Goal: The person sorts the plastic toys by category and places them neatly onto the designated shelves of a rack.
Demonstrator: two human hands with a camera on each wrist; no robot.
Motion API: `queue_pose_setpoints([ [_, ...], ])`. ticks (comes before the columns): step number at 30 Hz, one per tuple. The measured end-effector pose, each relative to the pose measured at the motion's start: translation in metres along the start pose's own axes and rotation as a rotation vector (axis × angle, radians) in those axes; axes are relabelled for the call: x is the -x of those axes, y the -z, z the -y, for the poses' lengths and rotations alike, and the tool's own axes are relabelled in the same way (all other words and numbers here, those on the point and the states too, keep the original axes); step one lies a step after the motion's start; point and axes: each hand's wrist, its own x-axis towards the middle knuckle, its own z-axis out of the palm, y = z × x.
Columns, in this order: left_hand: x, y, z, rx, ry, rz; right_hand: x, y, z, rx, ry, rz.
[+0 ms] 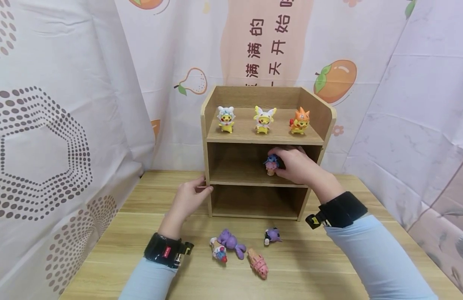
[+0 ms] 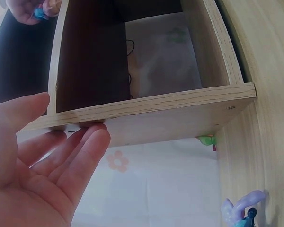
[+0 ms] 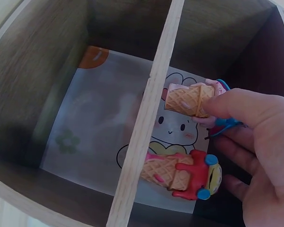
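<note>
Inside the middle level of a wooden shelf unit (image 1: 239, 183), my right hand (image 1: 297, 164) pinches an ice-cream-cone figurine (image 1: 270, 166) with a blue and pink top. The right wrist view shows my thumb against its waffle cone. Beside it on the same level is a second cone figurine (image 3: 173, 172), with red topping and a yellow and blue head; my hand hides it in the head view. My left hand (image 1: 188, 198) touches the unit's left side panel, its thumb near the front edge and its extended fingers (image 2: 87, 146) along the outer face.
Three yellow figurines stand on the top level: white-hooded (image 1: 226, 120), white-and-yellow-eared (image 1: 263, 121) and orange-hooded (image 1: 300, 121). On the table before the unit lie a purple figurine (image 1: 231, 241), a red-and-blue-topped cone (image 1: 218, 250), a pink cone figurine (image 1: 258, 264) and a small purple-and-black figurine (image 1: 273, 236).
</note>
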Motion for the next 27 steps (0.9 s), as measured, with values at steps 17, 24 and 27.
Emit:
queue_pose_setpoints([
  [17, -0.0005, -0.0006, 0.0003, -0.002, -0.011, -0.004, -0.0016, -0.0052, -0.0033, -0.004, -0.014, 0.037],
  [24, 0.0004, -0.0002, -0.0008, -0.017, 0.002, -0.006, -0.0019, -0.0061, -0.0033, -0.014, -0.024, 0.036],
  [27, 0.0003, -0.0003, -0.0002, -0.013, 0.007, -0.006, -0.0018, -0.0063, -0.0029, -0.015, -0.019, 0.032],
])
